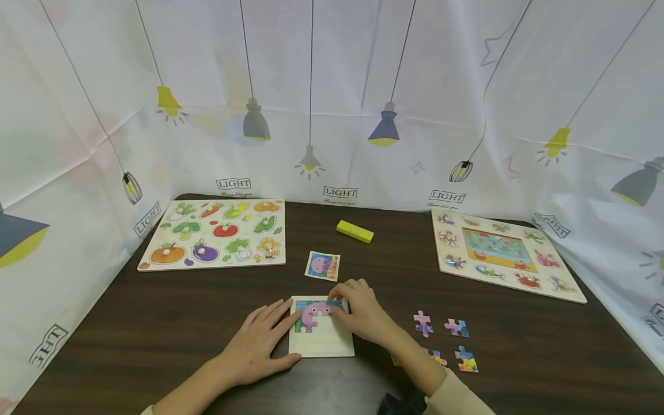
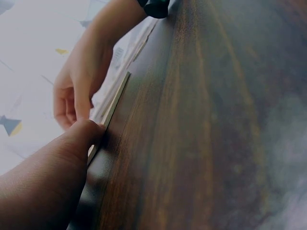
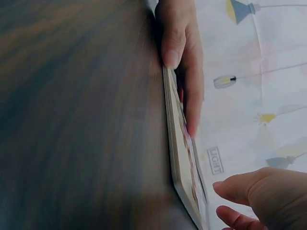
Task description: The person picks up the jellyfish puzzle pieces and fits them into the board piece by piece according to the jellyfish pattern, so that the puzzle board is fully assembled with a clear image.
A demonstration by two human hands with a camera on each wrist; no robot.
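My left hand [image 1: 259,340] lies with fingers spread over the left edge of a small wooden puzzle board [image 1: 324,344]. Joined jigsaw pieces [image 1: 307,317] in pink and green fill its upper left, showing a pink figure. At the upper right corner, the thumb and curled fingers of my right hand [image 1: 365,314] pinch a blue jigsaw piece [image 1: 338,303], partly covered by them. In the right wrist view the thumb [image 3: 235,187] hangs beside the board's edge [image 3: 175,143]. Several loose jigsaw pieces [image 1: 423,323] lie right of the board, one partly behind my right forearm.
A small picture card [image 1: 321,266] lies just beyond the board, and a yellow block [image 1: 355,231] farther back. A vegetable puzzle board [image 1: 282,218] stands back left, a sea-animal board [image 1: 468,266] back right. A printed curtain [image 1: 332,69] borders the dark table [image 1: 233,300].
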